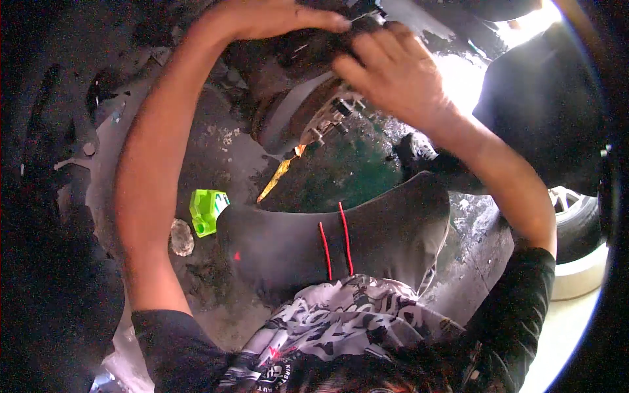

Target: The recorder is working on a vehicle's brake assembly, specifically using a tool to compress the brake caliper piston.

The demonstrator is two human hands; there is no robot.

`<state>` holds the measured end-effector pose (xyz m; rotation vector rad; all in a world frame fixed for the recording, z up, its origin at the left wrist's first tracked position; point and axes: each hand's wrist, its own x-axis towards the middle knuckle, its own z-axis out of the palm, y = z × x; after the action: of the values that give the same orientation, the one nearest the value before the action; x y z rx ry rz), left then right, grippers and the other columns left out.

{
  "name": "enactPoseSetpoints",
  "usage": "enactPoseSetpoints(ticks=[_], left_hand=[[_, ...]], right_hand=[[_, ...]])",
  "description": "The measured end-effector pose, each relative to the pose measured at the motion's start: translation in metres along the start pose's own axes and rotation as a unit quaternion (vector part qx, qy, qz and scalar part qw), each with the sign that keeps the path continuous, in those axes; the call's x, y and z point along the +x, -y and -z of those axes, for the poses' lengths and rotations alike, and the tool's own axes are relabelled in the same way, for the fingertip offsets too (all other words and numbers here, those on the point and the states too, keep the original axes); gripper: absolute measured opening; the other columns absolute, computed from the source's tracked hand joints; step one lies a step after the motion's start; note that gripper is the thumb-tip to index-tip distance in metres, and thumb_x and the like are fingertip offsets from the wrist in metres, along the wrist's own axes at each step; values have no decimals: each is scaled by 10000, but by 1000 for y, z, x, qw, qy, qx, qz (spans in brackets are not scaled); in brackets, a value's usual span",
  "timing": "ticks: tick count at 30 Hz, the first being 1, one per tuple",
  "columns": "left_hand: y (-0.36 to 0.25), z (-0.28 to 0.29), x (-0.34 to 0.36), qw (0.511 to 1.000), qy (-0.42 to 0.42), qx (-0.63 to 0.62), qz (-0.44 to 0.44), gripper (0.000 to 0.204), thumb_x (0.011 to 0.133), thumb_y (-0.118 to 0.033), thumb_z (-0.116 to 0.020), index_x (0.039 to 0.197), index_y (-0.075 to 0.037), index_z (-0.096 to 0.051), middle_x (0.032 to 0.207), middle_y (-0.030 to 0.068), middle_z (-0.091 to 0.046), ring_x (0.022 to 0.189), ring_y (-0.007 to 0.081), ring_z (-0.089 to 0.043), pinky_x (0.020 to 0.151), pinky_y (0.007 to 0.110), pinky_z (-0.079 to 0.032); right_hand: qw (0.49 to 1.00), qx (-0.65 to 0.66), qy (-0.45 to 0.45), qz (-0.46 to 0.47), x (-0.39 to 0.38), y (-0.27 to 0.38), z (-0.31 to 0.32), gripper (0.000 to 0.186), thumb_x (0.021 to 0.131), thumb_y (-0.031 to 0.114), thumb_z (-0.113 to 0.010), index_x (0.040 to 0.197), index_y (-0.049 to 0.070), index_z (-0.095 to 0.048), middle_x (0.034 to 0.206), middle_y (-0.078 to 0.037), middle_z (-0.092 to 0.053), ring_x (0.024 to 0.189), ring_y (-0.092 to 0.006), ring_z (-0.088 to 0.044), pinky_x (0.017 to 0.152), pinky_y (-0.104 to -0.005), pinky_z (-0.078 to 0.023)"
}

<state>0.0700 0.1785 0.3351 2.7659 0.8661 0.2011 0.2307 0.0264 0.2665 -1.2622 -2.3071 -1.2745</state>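
Note:
At the top, my left hand (pixel 278 18) reaches over a dark, shadowed part (pixel 368 21). One of its digits lies straight, with its tip at that part; the other fingers are hidden. Across from it, my right hand (pixel 396 75) has its fingers bent and closed at the same part, and what they hold is hidden. Just below both hands is a wheel hub (pixel 327 124) with several studs sticking out. A curved grey brake disc (pixel 298 101) sits beside the hub. From the hub's lower side a yellow strip (pixel 276 178) runs down toward my lap.
A bright green box-shaped container (pixel 206 213) stands on the dark, stained floor (pixel 219 154) left of my legs. Close to it lies a pale, crumpled lump (pixel 181 237). At the right edge are a wheel (pixel 580 219) and a cream-coloured round object (pixel 580 278).

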Motion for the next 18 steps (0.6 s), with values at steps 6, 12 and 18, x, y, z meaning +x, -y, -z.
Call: enactPoseSetpoints(ticks=[6, 12, 18], left_hand=[[-6, 0, 20, 999, -10, 29, -31, 930, 744, -683, -682, 1368, -19, -492, 1430, 217, -457, 1307, 337, -458, 1081, 416, -381], [15, 0, 16, 998, -33, 35, -44, 931, 723, -690, -697, 1350, -27, -514, 1402, 225, -488, 1282, 350, -483, 1074, 409, -390], [36, -4, 8, 994, -3, -76, -80, 1013, 678, -790, -655, 1406, -110, -475, 1414, 219, -471, 1306, 357, -458, 1081, 448, -378]], right_hand=[[984, 43, 38, -168, -6, 8, -24, 238, 723, 145, -665, 919, 129, -531, 847, -40, -576, 848, -216, -600, 775, -401, -453], [946, 164, 70, -271, 4, 17, -36, 486, 636, 99, -775, 1044, 80, -512, 931, -83, -601, 910, -324, -590, 785, -464, -479], [997, -33, 69, 1, 10, -6, -31, 594, 729, 548, -748, 1070, 80, -618, 1113, -133, -576, 1115, -313, -546, 997, -626, -337]])
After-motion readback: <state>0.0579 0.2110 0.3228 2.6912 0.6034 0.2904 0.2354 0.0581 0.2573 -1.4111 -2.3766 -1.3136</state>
